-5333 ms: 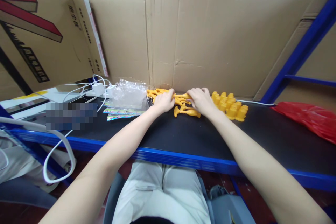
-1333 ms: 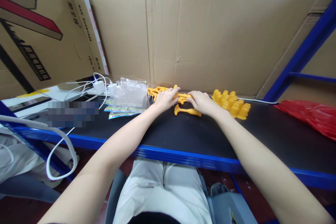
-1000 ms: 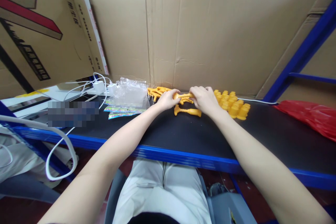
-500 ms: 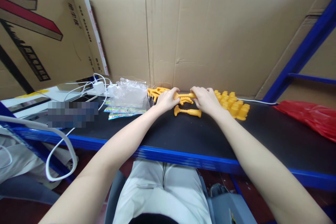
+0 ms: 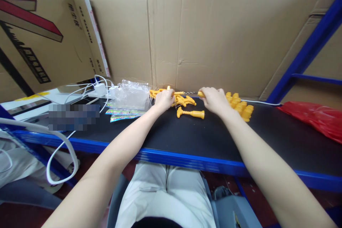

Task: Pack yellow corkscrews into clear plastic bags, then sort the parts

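Note:
My left hand (image 5: 165,99) is closed around the yellow T-shaped handle (image 5: 169,87) of a corkscrew-like tool, and its thin metal spiral (image 5: 189,93) stretches to the right. At the far end of that spiral, my right hand (image 5: 214,101) grips a yellow sleeve (image 5: 201,94), mostly hidden by the fingers. Below the hands lies an assembled yellow T-handled piece (image 5: 190,113) with its sleeve on. Loose yellow handles with spirals (image 5: 188,100) are heaped behind and beside my left hand. Several yellow sleeves (image 5: 240,106) stand upright in rows right of my right hand.
Clear plastic bags (image 5: 133,94) and colourful printed packets (image 5: 125,115) lie left of the handles. Further left are white cables with a charger (image 5: 100,89). A red plastic bag (image 5: 312,117) sits at the right. Cardboard (image 5: 213,35) walls the back; a blue rail (image 5: 187,160) edges the front.
My hands have moved apart, the left one leftward and the right one slightly rightward. The yellow sleeve has come away from the handle, exposing the metal spiral between them.

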{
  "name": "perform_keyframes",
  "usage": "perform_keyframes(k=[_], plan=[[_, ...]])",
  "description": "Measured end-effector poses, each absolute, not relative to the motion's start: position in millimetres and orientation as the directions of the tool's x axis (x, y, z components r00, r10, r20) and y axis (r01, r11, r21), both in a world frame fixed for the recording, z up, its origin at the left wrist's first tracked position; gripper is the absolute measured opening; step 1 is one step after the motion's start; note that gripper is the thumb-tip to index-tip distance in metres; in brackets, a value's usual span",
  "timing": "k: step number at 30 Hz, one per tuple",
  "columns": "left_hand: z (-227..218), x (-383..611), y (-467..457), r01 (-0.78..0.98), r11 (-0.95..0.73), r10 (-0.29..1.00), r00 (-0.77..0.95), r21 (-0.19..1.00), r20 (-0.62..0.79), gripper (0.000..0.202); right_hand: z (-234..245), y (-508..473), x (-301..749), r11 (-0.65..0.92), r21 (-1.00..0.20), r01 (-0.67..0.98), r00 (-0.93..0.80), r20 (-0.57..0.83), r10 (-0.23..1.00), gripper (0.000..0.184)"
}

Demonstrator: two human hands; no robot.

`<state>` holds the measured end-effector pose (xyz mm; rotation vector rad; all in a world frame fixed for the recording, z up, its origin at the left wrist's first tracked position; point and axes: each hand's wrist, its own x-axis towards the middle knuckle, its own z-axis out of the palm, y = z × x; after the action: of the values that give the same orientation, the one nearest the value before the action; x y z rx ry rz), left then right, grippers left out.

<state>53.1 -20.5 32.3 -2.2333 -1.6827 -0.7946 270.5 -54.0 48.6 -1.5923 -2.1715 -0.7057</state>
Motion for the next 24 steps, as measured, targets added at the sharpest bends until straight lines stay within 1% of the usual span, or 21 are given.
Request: perform_keyframes(k=[4, 6, 9, 12, 14, 17, 20, 24], plan=[[27.0, 28.8, -5.8, 0.957, -0.211, 0.827, 0.064, 0.201, 0.559, 0.034, 50.7, -46.4, 297.0, 0.127, 0.093, 0.988, -0.157, 0.529, 0.834, 0.027], [23.1, 21.1, -0.8, 0.952, -0.207, 0.824, 0.045, 0.226, 0.565, 0.034, 52.2, -42.3, 308.2, 0.078, 0.060, 0.995, -0.098, 0.501, 0.860, 0.029], [16.6, 18.4, 4.5, 0.933, -0.276, 0.808, 0.095, 0.231, 0.582, 0.034, 55.7, -38.9, 317.6, 0.003, -0.006, 1.000, 0.000, 0.444, 0.896, 0.032], [10.5, 22.1, 9.1, 0.911, -0.361, 0.781, 0.179, 0.198, 0.598, 0.039, 59.3, -39.0, 319.8, -0.044, -0.086, 0.995, 0.073, 0.369, 0.927, 0.032], [6.5, 25.1, 11.9, 0.909, -0.383, 0.772, 0.215, 0.167, 0.598, 0.044, 59.6, -39.1, 319.8, -0.060, -0.119, 0.991, 0.096, 0.322, 0.942, 0.027], [-0.3, 28.6, 15.0, 0.914, -0.381, 0.786, 0.240, 0.141, 0.569, 0.049, 53.9, -35.4, 321.6, -0.089, -0.114, 0.989, 0.117, 0.273, 0.955, 0.018], [-6.7, 30.5, 16.9, 0.919, -0.370, 0.835, 0.264, 0.137, 0.483, 0.052, 42.6, -25.8, 327.7, -0.087, -0.094, 0.992, 0.110, 0.273, 0.956, 0.013], [-9.8, 31.5, 18.4, 0.923, -0.357, 0.874, 0.277, 0.141, 0.399, 0.057, 31.8, -14.1, 336.1, -0.035, -0.124, 0.992, 0.066, 0.252, 0.966, 0.009]])
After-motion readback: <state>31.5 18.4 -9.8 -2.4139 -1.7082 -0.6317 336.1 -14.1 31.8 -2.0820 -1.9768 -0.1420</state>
